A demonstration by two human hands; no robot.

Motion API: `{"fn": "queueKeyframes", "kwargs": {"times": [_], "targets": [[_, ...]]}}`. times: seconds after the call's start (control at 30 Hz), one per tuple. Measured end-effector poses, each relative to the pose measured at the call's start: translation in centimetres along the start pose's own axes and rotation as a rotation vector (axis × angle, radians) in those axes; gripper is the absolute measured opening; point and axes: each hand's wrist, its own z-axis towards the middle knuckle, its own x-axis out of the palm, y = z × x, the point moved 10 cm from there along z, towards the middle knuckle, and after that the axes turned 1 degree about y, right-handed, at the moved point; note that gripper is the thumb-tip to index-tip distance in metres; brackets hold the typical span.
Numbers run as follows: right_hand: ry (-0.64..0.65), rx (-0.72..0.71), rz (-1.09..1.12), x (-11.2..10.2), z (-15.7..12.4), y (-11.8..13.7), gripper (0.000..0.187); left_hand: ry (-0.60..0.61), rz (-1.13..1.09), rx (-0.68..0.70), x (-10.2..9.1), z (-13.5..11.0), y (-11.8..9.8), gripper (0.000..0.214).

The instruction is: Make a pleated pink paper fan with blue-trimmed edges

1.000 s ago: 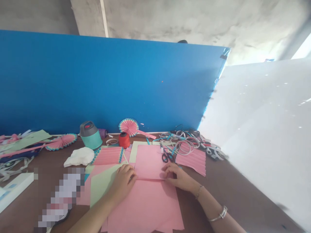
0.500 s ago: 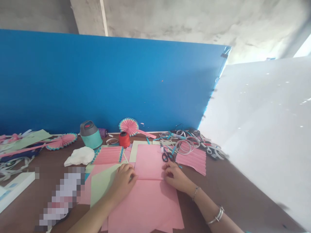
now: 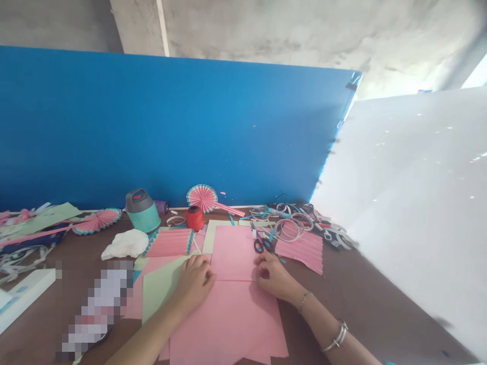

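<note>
At the centre of the brown tabletop point(image 3: 365, 299), head view: a small pink sheet point(image 3: 233, 253) lies between the hands, above a larger pink sheet point(image 3: 228, 324). Uneven pressure could skew its near edge; the scissors point(image 3: 262, 241) at its right side could snag it. Left hand point(image 3: 196, 279): palm down, fingers bent. Right hand point(image 3: 277, 276): thumb and forefinger curled narrowly. Whether either grips paper cannot be told.

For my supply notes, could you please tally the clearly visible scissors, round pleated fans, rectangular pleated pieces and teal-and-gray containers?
Pairs of scissors: 1
Round pleated fans: 2
Rectangular pleated pieces: 2
Teal-and-gray containers: 1
Total: 6
The unpleated pink sheets overlap, so they are left out.
</note>
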Motion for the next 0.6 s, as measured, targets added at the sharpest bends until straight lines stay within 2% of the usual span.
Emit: {"fn": "queueKeyframes", "kwargs": {"times": [0.27, 0.5, 0.6], "targets": [[-0.018, -0.040, -0.070, -0.09, -0.12, 0.67, 0.011, 0.038, 0.052, 0.007, 0.27, 0.17, -0.04, 0.016], [-0.017, -0.042, -0.112, 0.02, -0.18, 0.87, 0.013, 0.025, 0.067, 0.027, 0.15, 0.11, -0.31, 0.016], [-0.018, -0.019, -0.161, 0.01, -0.33, 0.98, 0.014, -0.005, 0.087, 0.035, 0.01, 0.04, -0.34, 0.010]]}}
